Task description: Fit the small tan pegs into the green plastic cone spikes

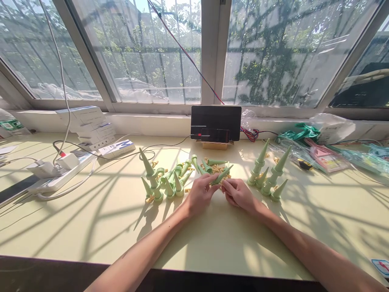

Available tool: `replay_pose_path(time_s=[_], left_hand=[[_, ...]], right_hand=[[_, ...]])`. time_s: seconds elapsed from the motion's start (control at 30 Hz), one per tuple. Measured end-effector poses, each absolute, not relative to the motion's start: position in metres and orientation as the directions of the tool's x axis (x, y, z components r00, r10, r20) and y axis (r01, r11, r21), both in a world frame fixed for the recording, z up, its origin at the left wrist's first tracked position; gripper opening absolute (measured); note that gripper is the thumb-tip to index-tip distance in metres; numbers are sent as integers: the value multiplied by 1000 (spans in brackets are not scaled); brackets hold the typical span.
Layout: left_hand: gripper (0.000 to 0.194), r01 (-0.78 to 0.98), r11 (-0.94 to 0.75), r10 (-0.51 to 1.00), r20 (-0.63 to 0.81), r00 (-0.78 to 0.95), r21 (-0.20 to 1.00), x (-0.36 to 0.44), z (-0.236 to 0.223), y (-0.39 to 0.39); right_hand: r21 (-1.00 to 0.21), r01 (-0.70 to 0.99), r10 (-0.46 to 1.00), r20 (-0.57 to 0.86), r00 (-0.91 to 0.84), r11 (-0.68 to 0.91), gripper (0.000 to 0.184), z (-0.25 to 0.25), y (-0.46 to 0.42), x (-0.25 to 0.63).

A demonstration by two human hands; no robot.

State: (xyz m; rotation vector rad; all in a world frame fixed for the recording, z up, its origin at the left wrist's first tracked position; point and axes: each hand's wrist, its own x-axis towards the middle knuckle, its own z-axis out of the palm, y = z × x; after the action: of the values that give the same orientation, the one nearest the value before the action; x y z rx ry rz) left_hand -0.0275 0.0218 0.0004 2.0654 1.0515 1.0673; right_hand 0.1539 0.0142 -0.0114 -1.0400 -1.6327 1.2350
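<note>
Over the middle of the table, my left hand point(200, 190) is closed around the wide end of a pale green cone point(223, 174), whose tip points up and to the right. Close beside it, my right hand point(240, 193) has its fingers pinched together; what they hold, if anything, is hidden. Behind both hands lies a pile of small tan pieces point(216, 168) with loose green cones among them. To the left stand several green cones and spool-like parts point(156, 182), some stacked. A similar stacked group point(269, 178) stands right of my right hand.
A tablet point(216, 117) with a phone point(215, 135) before it stands against the windowsill. White boxes point(94, 127) and a power strip point(65, 174) with cables are at left. Plastic bags point(328, 150) lie at right. The table's front edge point(170, 270) is near my forearms.
</note>
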Motion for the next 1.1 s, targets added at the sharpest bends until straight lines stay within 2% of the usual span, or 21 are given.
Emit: replay_pose_path(time_s=[0.2,0.37,0.53,0.67,0.8,1.1], left_hand=[[34,422,-556,826,419,376,716,-28,1,22],[35,411,-569,817,433,381,713,-28,0,23],[36,374,-566,816,435,380,735,-28,-4,25],[37,368,-558,822,434,368,744,-27,-6,27],[38,350,-549,825,426,371,759,-27,-5,26],[38,368,-545,828,414,379,753,-26,-5,25]], right_hand=[[-853,360,923,313,-225,377,45,-9,12,155],[-837,380,917,331,-224,395,43,-10,14,155],[-922,263,945,221,-239,282,43,-11,14,153],[-992,60,949,92,-303,115,45,-12,16,153],[-992,-108,933,-19,-358,-62,50,-11,18,153],[-995,-94,943,6,-333,-27,53,-10,17,151]])
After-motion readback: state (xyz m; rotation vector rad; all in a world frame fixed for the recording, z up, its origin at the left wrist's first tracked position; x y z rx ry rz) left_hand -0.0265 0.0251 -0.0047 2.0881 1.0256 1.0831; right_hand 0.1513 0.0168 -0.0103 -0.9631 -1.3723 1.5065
